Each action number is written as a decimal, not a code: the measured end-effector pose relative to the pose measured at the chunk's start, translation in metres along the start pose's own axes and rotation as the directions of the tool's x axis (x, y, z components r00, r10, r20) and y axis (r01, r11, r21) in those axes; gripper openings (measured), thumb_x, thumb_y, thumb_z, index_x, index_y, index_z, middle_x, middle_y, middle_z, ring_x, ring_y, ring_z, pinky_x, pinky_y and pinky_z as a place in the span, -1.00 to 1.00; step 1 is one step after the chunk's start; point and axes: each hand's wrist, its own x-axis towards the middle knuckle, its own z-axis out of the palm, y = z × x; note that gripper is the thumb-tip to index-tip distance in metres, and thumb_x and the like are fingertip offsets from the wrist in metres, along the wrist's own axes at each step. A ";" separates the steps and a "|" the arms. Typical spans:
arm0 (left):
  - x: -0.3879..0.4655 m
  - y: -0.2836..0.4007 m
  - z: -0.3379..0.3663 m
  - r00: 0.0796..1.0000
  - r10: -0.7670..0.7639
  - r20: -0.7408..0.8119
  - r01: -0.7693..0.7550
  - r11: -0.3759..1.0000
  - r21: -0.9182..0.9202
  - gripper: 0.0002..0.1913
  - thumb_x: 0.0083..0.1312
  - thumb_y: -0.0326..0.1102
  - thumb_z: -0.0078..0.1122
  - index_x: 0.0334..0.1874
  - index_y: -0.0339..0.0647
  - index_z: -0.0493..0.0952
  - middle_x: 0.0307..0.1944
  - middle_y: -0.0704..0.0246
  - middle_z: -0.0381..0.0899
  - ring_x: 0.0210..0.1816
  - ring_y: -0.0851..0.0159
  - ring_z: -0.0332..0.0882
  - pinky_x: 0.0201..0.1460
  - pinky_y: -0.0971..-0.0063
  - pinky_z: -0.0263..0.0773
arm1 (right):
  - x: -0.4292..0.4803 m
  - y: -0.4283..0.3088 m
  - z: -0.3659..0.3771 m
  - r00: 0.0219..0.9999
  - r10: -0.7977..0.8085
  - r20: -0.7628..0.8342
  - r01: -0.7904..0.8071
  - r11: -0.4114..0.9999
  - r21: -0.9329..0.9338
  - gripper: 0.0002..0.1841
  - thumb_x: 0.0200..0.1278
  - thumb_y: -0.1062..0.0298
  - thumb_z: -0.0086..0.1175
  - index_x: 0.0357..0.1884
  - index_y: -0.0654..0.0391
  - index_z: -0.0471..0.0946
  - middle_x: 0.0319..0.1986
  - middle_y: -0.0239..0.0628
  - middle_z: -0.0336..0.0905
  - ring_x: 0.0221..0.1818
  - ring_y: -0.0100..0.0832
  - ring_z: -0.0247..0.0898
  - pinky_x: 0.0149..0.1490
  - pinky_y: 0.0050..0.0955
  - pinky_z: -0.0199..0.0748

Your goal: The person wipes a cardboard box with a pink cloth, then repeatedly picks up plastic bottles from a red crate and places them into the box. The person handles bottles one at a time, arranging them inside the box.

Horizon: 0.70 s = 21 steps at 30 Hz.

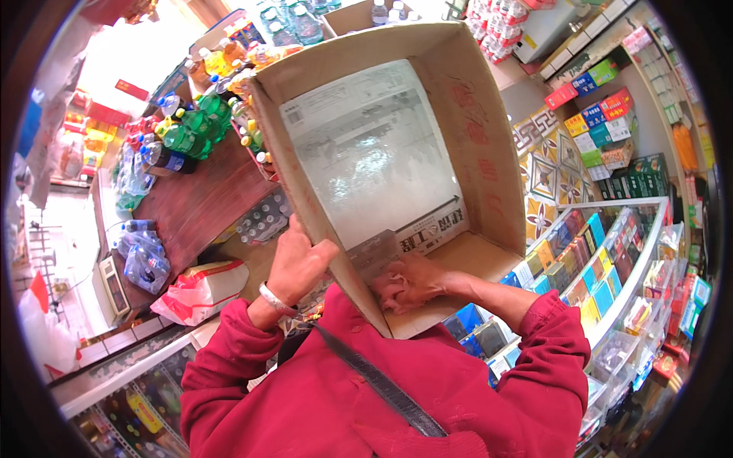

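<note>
A large open cardboard box is tilted in front of me, its inside facing me. Lining its inner base is a pale glossy printed sheet. My left hand grips the box's left edge, with a white bracelet at the wrist. Inside the box, at the near lower corner, my right hand is closed on a crumpled pink cloth, pressed against the cardboard.
Soft drink bottles crowd a dark red wooden table at the left. A glass display case of small packets curves along the right. Below the table lies a red-and-white bag. Stacked boxed goods stand beyond the case.
</note>
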 end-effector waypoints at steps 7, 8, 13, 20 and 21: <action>-0.009 -0.010 -0.003 1.000 0.023 0.001 -0.023 0.998 0.053 -0.45 0.11 -0.35 0.12 0.11 -0.56 0.26 -0.39 -0.05 0.63 -0.44 0.02 0.68 -0.35 0.25 0.57 | 0.002 0.063 -0.083 0.787 0.428 -0.445 -0.542 0.824 -0.167 -0.66 0.20 0.18 0.18 -0.05 0.14 0.56 -0.20 0.05 0.66 -0.15 0.01 0.62 -0.10 -0.19 0.58; -0.010 -0.011 -0.005 1.000 0.023 -0.007 -0.023 0.996 0.089 -0.45 0.11 -0.35 0.11 0.10 -0.57 0.25 -0.40 -0.08 0.63 -0.42 -0.02 0.68 -0.31 0.23 0.57 | 0.005 0.062 -0.097 0.770 0.249 -0.587 -0.293 0.956 0.020 -0.67 0.21 0.23 0.17 -0.03 0.16 0.54 -0.19 0.09 0.64 -0.12 -0.04 0.63 -0.05 -0.23 0.57; -0.016 -0.014 -0.006 0.999 -0.001 -0.046 0.008 0.991 0.135 -0.47 0.11 -0.37 0.12 0.09 -0.57 0.25 -0.37 -0.18 0.59 -0.21 -0.22 0.63 -0.08 0.13 0.50 | 0.102 0.049 -0.168 0.364 -0.011 -0.931 -0.020 1.000 -0.020 -0.43 0.22 0.26 0.17 0.24 0.34 0.40 0.08 0.09 0.53 0.17 -0.07 0.44 0.25 -0.25 0.37; -0.043 -0.020 -0.017 0.995 0.069 -0.068 -0.057 0.985 0.165 -0.38 0.14 -0.33 0.11 0.13 -0.64 0.11 -0.38 -0.17 0.56 -0.23 -0.24 0.59 -0.11 0.09 0.48 | 0.244 -0.033 -0.154 0.244 -0.117 -0.963 -0.217 0.961 -0.172 -0.61 0.17 0.24 0.16 0.00 0.21 0.50 -0.02 -0.02 0.52 0.11 0.05 0.34 0.17 -0.04 0.31; -0.049 -0.024 -0.022 0.995 0.062 -0.077 -0.048 0.984 0.169 -0.39 0.14 -0.31 0.10 0.10 -0.66 0.11 -0.39 -0.18 0.55 -0.24 -0.24 0.59 -0.11 0.08 0.47 | 0.258 -0.048 -0.136 0.308 -0.151 -0.939 -0.184 0.959 -0.215 -0.63 0.14 0.26 0.15 -0.01 0.19 0.51 -0.05 -0.03 0.51 0.09 0.05 0.35 0.15 -0.04 0.31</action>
